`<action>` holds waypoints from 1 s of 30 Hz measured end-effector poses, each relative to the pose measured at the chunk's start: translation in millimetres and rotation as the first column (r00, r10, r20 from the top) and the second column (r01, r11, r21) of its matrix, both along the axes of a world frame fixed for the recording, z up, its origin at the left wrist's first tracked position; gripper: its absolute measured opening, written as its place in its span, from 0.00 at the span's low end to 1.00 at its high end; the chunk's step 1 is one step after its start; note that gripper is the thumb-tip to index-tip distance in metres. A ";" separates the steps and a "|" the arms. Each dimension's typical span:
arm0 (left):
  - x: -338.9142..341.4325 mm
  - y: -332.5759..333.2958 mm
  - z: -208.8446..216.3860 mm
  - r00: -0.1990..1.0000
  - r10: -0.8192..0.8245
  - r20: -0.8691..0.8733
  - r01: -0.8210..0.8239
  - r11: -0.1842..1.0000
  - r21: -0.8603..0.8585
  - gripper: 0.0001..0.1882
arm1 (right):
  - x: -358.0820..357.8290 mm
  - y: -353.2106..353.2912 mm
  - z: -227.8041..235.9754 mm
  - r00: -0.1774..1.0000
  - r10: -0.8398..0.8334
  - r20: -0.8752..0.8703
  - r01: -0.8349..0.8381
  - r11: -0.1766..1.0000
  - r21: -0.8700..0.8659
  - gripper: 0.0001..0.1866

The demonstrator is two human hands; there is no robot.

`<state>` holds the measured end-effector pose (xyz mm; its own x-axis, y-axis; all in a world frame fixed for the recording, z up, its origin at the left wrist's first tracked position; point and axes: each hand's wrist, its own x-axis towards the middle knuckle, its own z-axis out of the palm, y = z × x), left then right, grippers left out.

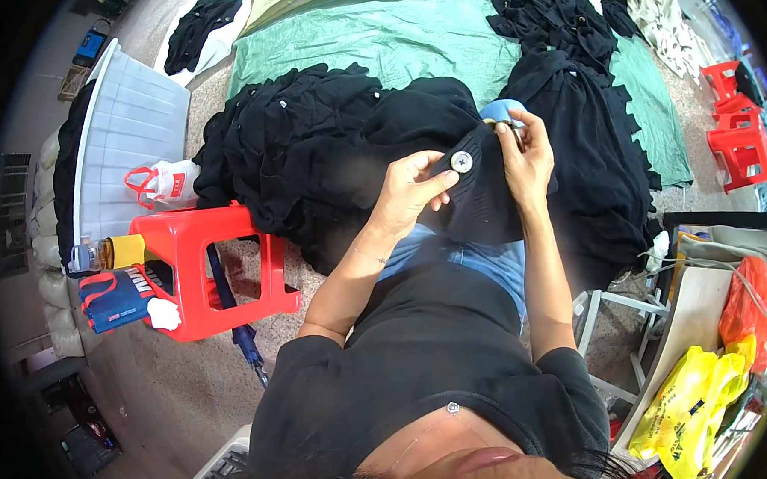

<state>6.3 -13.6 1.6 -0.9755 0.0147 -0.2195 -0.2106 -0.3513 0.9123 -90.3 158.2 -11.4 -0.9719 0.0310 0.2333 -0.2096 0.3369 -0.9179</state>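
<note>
Down on the floor, green sheet (pixel 392 39) spread wide, heaped with black garments (pixel 302 142) and more black pieces (pixel 556 20) up top. Looking down from the head: left hand (pixel 407 193) clamped on a black knit garment (pixel 479 201) draped over the lap, thumb and fingers pinching the cloth just beside a round silver button (pixel 461 162) with four holes. Right hand (pixel 527 152) closed on the same garment's upper edge, fingers curled around a small blue-handled tool (pixel 502 112), touching the cloth; blade end hidden, kind not clear. Both hands close together, button between them. Blue jeans peeking out under the garment. Off to the left, red plastic stool (pixel 203 266) tipped on its side, white plastic tub (pixel 131 134) behind it, bottle (pixel 105 253) and red-and-blue glove (pixel 115 301) near the stool's leg. Off to the right, stacked red stools (pixel 739 135) well apart, yellow plastic bag (pixel 693 407) and orange bag (pixel 745 298) by a white frame.
</note>
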 end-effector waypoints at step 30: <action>-11.2 5.1 30.1 0.962 -0.030 -0.272 -0.096 0.893 -0.439 0.26 | 29.1 -15.1 5.3 0.899 0.239 -0.367 -0.265 0.964 -0.019 0.04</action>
